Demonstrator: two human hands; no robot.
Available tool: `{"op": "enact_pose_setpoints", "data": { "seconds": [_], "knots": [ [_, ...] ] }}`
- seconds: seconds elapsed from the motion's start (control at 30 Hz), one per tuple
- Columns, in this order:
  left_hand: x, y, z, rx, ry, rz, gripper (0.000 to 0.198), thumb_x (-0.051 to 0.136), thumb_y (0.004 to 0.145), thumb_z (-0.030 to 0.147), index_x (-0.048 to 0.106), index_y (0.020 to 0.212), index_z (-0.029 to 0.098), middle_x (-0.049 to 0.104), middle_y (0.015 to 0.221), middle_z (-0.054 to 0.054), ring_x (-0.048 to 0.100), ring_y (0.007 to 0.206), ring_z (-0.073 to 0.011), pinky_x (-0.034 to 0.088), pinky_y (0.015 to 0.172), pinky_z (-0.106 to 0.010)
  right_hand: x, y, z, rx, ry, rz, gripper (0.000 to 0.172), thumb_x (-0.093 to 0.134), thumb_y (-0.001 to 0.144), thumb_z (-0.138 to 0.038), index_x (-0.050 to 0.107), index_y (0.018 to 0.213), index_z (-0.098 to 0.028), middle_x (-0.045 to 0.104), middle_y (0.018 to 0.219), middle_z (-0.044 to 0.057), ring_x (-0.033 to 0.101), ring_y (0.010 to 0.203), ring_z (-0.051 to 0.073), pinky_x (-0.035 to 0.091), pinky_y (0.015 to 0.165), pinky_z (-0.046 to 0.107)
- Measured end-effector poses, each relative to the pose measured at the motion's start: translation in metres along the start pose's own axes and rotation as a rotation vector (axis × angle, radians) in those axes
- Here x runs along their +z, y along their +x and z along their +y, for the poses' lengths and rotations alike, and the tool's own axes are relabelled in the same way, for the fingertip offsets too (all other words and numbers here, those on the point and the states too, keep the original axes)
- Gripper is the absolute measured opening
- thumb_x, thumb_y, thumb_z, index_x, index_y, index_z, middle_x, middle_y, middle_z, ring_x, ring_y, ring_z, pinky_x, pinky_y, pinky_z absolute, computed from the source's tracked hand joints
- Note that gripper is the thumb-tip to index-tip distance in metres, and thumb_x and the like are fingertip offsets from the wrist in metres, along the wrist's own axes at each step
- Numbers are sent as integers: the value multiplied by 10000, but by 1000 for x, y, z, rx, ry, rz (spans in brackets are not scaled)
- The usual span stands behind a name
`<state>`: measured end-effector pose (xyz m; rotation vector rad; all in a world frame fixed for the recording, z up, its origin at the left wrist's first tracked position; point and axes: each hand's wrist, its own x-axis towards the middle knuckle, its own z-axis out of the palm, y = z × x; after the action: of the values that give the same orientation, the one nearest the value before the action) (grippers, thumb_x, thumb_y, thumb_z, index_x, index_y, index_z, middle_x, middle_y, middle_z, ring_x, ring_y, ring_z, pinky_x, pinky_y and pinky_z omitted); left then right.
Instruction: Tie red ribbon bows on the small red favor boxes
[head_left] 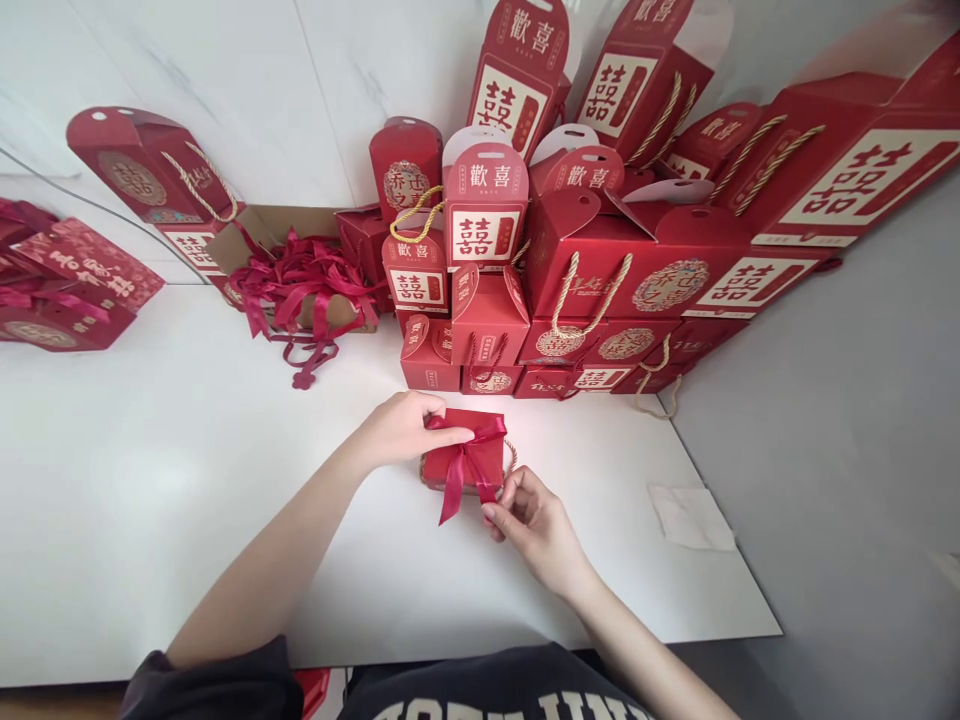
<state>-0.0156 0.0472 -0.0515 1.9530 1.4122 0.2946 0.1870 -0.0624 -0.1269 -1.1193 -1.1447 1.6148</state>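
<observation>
A small red gift box point(480, 462) lies on the white table point(150, 500), wrapped with a red satin ribbon point(459, 478) whose tail hangs off the front. My left hand point(401, 428) rests on the box's left top corner, fingers curled and pinching the ribbon. At the box's lower right corner my right hand point(531, 515) pinches a ribbon end between thumb and fingertips. A gold rope handle peeks out at the box's right side.
A heap of red gift boxes and bags point(600, 260) with gold rope handles stands against the wall behind. A cardboard box of loose red ribbons point(304, 280) sits at back left. More red boxes point(67, 290) lie at far left. A white paper scrap point(691, 517) lies at right.
</observation>
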Motion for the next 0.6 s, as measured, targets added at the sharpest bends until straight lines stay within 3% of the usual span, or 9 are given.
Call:
{"op": "enact_pose_setpoints", "data": {
  "seconds": [0.07, 0.2, 0.23, 0.3, 0.37, 0.4, 0.5, 0.6],
  "knots": [
    [3, -3, 5, -17, 108, 74, 563, 619, 683, 712, 419, 605, 192, 464, 566, 34, 399, 533, -122, 257, 503, -256, -10, 1, -13, 32, -85, -126, 301, 685, 835, -359, 420, 794, -223, 615, 712, -21, 609, 634, 139, 479, 628, 291],
    [4, -8, 14, -15, 210, 107, 581, 673, 593, 737, 453, 633, 201, 550, 620, 20, 463, 555, -143, 275, 507, -258, -42, 12, -68, 115, -411, -540, 189, 666, 837, -377, 575, 872, -214, 678, 739, 11, 643, 668, 177, 494, 621, 304],
    [3, -9, 15, -16, 208, 91, 577, 680, 590, 732, 458, 639, 202, 562, 632, 20, 474, 560, -145, 280, 510, -256, -48, 19, -80, 72, -458, -499, 199, 600, 883, -409, 601, 873, -211, 682, 763, 22, 638, 668, 172, 499, 640, 311],
    [0, -10, 17, -25, 195, 52, 560, 691, 592, 715, 466, 653, 206, 576, 645, 23, 491, 567, -147, 288, 514, -253, -53, 36, -93, -111, -518, -244, 279, 505, 936, -456, 614, 864, -208, 683, 833, 40, 634, 782, 181, 497, 760, 334],
    [-2, -11, 17, -35, 184, 17, 538, 705, 596, 688, 470, 667, 210, 574, 644, 30, 499, 570, -149, 290, 514, -250, -50, 54, -92, -243, -544, -16, 303, 483, 941, -491, 622, 922, -222, 673, 981, 54, 610, 948, 207, 467, 872, 362],
    [-3, -12, 17, -37, 181, 2, 525, 715, 598, 669, 470, 674, 211, 573, 646, 33, 503, 574, -150, 292, 515, -248, -46, 62, -87, -267, -540, 9, 313, 492, 933, -507, 626, 924, -224, 657, 1060, 62, 590, 1029, 222, 447, 925, 382],
    [-6, -13, 17, -23, 179, -32, 495, 740, 598, 619, 469, 692, 216, 569, 651, 43, 505, 579, -148, 297, 517, -245, -35, 73, -66, -239, -440, -102, 363, 522, 910, -537, 644, 812, -210, 588, 1243, 78, 536, 1187, 253, 409, 1026, 432],
    [-8, -13, 16, 14, 182, -56, 482, 749, 592, 615, 502, 723, 222, 571, 653, 47, 500, 579, -147, 298, 519, -246, -32, 69, -54, -130, -285, -270, 386, 564, 881, -543, 672, 763, -192, 498, 1368, 87, 602, 1113, 264, 542, 868, 431]
  ]
}}
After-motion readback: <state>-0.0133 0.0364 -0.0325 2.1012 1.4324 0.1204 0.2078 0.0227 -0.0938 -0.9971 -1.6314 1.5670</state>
